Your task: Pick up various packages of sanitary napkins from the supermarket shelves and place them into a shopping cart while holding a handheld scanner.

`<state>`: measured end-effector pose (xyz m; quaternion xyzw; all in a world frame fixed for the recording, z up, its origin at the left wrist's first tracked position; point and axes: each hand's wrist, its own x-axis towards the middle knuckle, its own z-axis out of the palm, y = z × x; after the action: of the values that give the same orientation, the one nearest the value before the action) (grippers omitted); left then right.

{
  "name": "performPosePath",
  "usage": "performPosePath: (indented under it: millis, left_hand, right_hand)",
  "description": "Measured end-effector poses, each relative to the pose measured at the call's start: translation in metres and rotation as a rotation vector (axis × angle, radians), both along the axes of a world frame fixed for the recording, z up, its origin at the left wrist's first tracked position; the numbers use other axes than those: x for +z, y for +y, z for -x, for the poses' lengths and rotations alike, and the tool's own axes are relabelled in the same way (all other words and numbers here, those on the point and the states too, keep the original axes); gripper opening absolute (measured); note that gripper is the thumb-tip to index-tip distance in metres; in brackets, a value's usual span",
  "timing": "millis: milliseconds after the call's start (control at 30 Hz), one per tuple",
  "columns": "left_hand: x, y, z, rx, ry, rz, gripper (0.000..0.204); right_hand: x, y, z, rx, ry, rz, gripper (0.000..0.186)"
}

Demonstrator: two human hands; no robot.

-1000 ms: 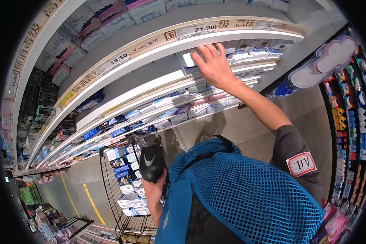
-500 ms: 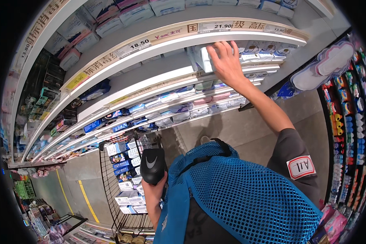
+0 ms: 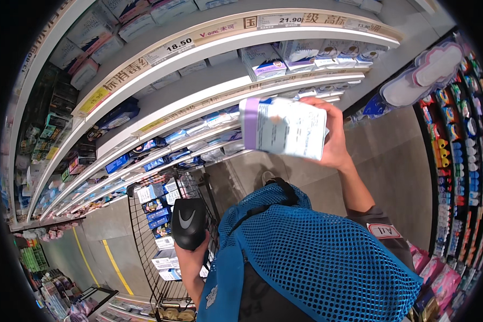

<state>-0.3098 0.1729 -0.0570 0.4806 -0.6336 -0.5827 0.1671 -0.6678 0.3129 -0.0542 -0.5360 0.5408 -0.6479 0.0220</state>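
Note:
My right hand [image 3: 334, 140] is closed round one end of a white box-shaped package [image 3: 290, 130] with a purple band, held up in front of the shelves. Small dark print covers the face turned toward me. In my left hand [image 3: 192, 258] is a black handheld scanner [image 3: 189, 224], upright above the edge of a wire shopping cart [image 3: 139, 252]. Stacks of boxed and bagged packages [image 3: 165, 261] fill part of the cart. Similar packages [image 3: 265, 61] with a purple stripe stand on the shelf beyond my right hand.
Curved shelf tiers [image 3: 198, 80] with price strips run across the front and left. On the right, a rack of hanging colourful goods [image 3: 459, 155] stands beside a pad-shaped display sign [image 3: 424, 80]. Grey floor [image 3: 397, 155] lies between, with yellow lines [image 3: 116, 265] at left.
My right hand has drawn the white package out of the shelf and brought it nearer and lower. The scanner in my left hand has shifted slightly left and down.

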Motion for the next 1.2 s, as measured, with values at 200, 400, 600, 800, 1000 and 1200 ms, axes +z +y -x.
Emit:
performPosePath:
  millis: [200, 400, 600, 800, 1000, 1200]
  left_hand:
    - [0.029, 0.012, 0.009, -0.078, 0.0, 0.03, 0.041]
    - [0.041, 0.02, 0.003, -0.124, -0.015, 0.062, 0.05]
    - [0.046, 0.027, -0.006, -0.119, 0.111, 0.135, 0.055]
    - [0.048, 0.035, -0.006, -0.084, 0.168, 0.071, 0.054]
    - [0.044, 0.041, -0.006, -0.084, 0.142, 0.096, 0.056]
    - [0.046, 0.036, -0.004, -0.135, 0.1, 0.129, 0.048]
  right_hand:
    - [0.002, -0.005, -0.028, 0.112, -0.075, 0.023, 0.083]
    - [0.002, -0.018, -0.046, 0.17, -0.039, 0.06, 0.081]
    - [0.002, -0.027, -0.058, 0.225, 0.042, 0.108, 0.081]
    - [0.012, -0.031, -0.071, 0.082, -0.371, -0.172, 0.074]
    - [-0.015, -0.051, -0.091, 0.469, -1.587, -0.108, 0.064]
    - [-0.021, -0.052, -0.12, 0.618, -1.85, -0.202, 0.063]
